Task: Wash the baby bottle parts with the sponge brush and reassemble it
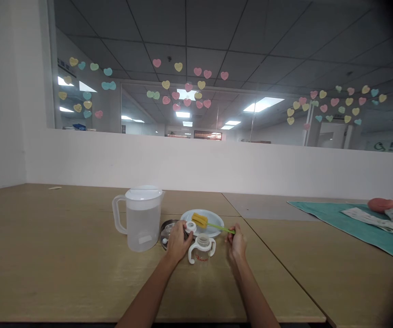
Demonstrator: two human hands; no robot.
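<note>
tan table [63, 273]; left hand [178, 242] grips white ring [191, 227], right hand [238, 242] grips brush [200, 221]; red lettering [201, 258] on bottle [203, 249] illegible.

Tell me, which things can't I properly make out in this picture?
All in the head view:
- Right side of the metal dish and its contents: hidden by the left hand, which holds a white ring.
- Grip end of the sponge brush: inside the right hand.
- Red print on the handled bottle: too small.
- Label on the pitcher: too small.
- Far right of the teal cloth: lost at the dark picture edge.
</note>
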